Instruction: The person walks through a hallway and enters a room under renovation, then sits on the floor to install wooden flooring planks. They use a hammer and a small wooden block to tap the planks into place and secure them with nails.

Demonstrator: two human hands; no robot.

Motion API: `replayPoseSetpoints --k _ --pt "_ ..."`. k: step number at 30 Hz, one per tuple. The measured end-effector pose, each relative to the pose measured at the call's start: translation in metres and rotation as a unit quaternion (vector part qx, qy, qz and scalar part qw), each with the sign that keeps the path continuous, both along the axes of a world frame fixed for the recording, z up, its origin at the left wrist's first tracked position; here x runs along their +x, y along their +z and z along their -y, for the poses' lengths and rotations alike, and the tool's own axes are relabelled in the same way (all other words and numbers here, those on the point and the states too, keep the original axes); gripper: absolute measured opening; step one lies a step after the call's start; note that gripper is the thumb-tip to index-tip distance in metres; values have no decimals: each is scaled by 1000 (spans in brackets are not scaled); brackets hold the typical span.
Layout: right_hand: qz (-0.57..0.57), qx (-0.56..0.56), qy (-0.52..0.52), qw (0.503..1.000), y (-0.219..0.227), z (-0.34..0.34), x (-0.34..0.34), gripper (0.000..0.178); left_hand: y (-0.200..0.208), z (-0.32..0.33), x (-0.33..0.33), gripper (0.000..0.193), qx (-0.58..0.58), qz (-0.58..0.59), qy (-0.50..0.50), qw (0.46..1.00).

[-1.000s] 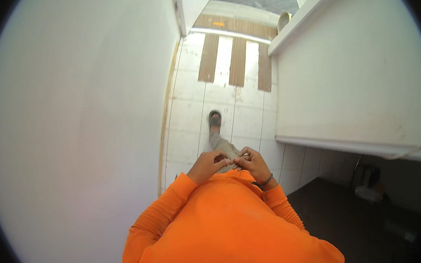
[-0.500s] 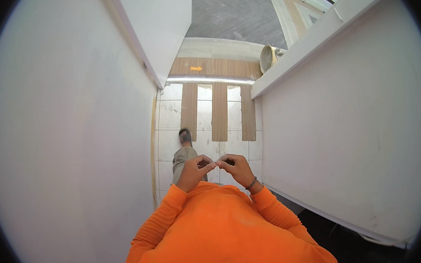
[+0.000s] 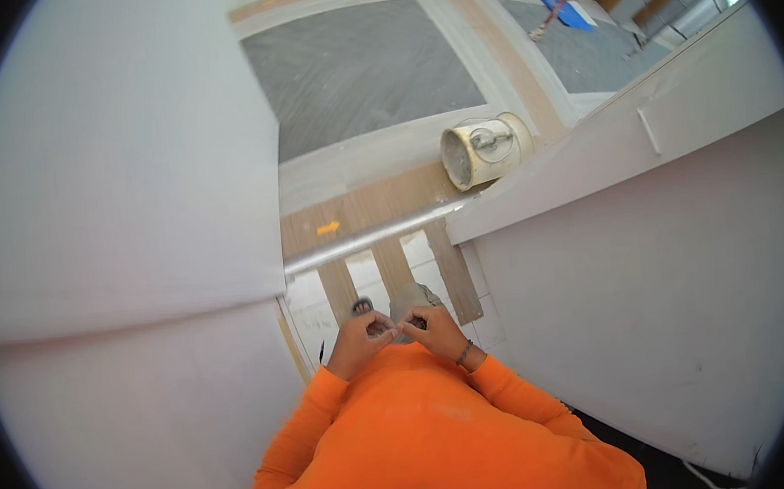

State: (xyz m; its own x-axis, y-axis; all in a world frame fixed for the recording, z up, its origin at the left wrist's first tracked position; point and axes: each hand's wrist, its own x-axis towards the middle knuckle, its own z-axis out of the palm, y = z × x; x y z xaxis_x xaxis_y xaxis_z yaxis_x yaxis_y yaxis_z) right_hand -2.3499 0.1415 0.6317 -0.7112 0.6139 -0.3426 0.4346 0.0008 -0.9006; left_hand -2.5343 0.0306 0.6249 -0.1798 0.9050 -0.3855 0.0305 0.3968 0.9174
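Observation:
My left hand and my right hand are held together in front of my chest, fingertips touching, fingers curled in. Whatever sits between the fingertips is too small to make out. A dark band circles my right wrist. Orange sleeves cover both forearms. Just beyond the hands show my grey trouser leg and a sandalled foot, above a white tiled floor.
White walls close in on the left and right, leaving a narrow passage. Brown planks lie on the tiles ahead. A metal strip crosses the doorway. A white bucket lies on its side beyond it.
I have moved forward along the passage: the doorway, planks and bucket are much nearer. My hands stay joined at my chest.

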Motion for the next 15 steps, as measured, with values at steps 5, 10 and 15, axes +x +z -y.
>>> replayPoseSetpoints --k 5,10,15 --pt "-20 -23 -36 999 -24 -115 -58 17 11 -140 -74 19 -48 -27 -108 993" --pt "-15 36 -29 999 -49 -257 -111 17 -23 -290 -129 17 -33 -9 -130 991" --pt "-30 46 -57 997 -32 -438 -171 20 -33 -463 -191 11 -10 34 -117 993"
